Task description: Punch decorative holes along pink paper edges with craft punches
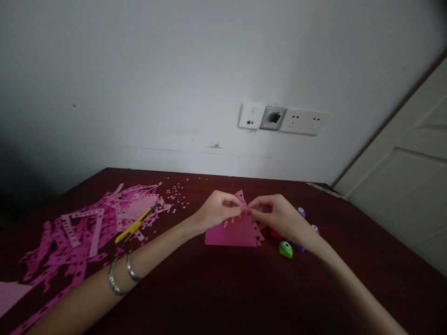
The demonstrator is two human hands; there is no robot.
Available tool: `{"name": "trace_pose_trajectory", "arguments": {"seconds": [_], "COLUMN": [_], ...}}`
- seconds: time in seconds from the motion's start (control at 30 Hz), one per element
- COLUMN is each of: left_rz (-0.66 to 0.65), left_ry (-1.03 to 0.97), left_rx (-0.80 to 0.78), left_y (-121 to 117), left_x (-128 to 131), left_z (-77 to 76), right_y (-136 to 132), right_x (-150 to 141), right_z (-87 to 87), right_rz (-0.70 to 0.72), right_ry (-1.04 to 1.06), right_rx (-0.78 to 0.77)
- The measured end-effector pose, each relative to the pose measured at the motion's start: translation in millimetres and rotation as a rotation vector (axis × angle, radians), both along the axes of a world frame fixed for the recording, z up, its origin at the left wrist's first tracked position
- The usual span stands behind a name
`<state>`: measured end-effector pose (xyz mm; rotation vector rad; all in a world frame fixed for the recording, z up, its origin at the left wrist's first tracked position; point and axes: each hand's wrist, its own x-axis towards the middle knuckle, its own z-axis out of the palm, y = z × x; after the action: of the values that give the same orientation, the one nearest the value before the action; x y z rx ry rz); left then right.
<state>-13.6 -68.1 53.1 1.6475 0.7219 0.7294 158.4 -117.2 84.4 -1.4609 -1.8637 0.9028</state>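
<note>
Just over a stack of pink paper (226, 237), my left hand (218, 211) and my right hand (279, 216) meet fingertip to fingertip. Both pinch a pink paper piece (254, 225) with a row of punched holes along its right side. One corner of it points up behind the fingers. The exact spot of the pinch is partly hidden by the fingertips. Close to my right hand sits a green craft punch (285, 250). A red object (275, 233) shows partly under that hand, and purple punches (301, 212) lie partly behind it.
To the left lies a heap of pink punched strips (84, 228) with a yellow utility knife (136, 225) on its right side. Tiny pink cut-outs (174, 190) are scattered behind. The dark red table (223, 288) meets a wall with sockets (303, 122); a white door (412, 139) stands right.
</note>
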Motion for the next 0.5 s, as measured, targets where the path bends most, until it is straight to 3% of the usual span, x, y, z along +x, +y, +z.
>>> {"name": "trace_pose_trajectory", "arguments": {"seconds": [0.27,0.5], "left_rz": [0.039,0.032], "left_ry": [-0.051,-0.092], "left_rx": [0.035,0.056], "left_y": [-1.5,0.5], "left_x": [1.9,1.9], "left_z": [-3.7,-7.3], "right_y": [0.8,0.0], "right_x": [-0.2,-2.8], "right_z": [-0.5,-0.9], "right_rz": [0.008,0.019], "right_ry": [0.008,-0.049], "right_rx": [0.004,0.115]}}
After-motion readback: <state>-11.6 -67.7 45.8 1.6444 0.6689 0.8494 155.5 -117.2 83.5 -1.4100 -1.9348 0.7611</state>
